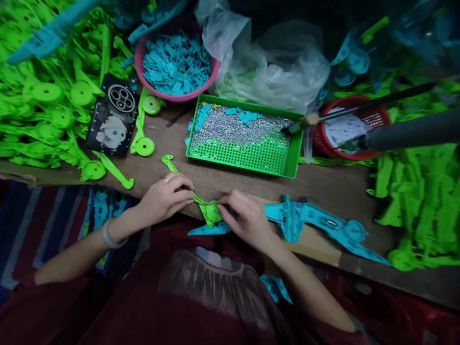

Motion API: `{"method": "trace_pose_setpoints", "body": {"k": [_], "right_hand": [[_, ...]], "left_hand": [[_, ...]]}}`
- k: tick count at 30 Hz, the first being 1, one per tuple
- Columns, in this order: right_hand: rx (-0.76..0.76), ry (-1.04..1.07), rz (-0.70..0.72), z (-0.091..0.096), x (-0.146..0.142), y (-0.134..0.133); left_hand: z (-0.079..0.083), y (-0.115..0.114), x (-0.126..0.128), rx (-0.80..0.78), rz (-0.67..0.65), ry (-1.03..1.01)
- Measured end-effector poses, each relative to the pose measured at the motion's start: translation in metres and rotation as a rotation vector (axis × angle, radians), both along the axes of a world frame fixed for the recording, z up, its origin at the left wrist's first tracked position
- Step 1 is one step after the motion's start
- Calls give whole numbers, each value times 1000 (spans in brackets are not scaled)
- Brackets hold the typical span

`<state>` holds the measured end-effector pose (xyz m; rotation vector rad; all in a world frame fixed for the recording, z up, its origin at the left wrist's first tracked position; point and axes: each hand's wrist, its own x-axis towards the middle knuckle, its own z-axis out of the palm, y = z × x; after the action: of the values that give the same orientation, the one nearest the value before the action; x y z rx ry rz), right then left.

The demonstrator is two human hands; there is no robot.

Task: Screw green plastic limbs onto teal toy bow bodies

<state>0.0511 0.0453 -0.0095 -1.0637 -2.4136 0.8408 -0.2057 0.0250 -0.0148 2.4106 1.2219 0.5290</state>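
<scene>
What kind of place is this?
Probably a workshop or small factory: the bench has big heaps of green plastic parts, a pink bowl full of blue pieces and a green tray of tiny metal bits.

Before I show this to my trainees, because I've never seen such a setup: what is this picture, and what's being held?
There is no machine handling things: these are a person's two bare hands, seen from a camera on their head looking forward and down. The left hand pinches a thin, bright-green plastic piece. The right hand is at its other end, over a long blue plastic part; exactly what its fingers grip is hidden. On the brown worktable are a green perforated plastic tray of small silvery pieces, a round pink bowl of blue plastic pieces, and heaped bright-green plastic parts.
</scene>
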Motion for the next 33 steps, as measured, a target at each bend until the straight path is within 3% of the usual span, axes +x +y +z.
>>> {"method": "trace_pose_setpoints", "body": {"k": [4, 15, 19, 23, 29, 33], "right_hand": [[-9, -16, -6, -1, 0, -1], [25, -49, 2, -4, 1, -3], [2, -32, 26, 0, 4, -2], [3, -78, 84, 11, 4, -4], [80, -293, 174, 31, -13, -16], [148, -375, 155, 35, -29, -22]], "left_hand": [[11, 6, 2, -106, -35, 89], [23, 7, 13, -101, -97, 246], [19, 6, 10, -200, -19, 86], [11, 3, 2, -193, -1, -136], [7, 5, -2, -178, -25, -163], [7, 8, -4, -167, -54, -163]]}}
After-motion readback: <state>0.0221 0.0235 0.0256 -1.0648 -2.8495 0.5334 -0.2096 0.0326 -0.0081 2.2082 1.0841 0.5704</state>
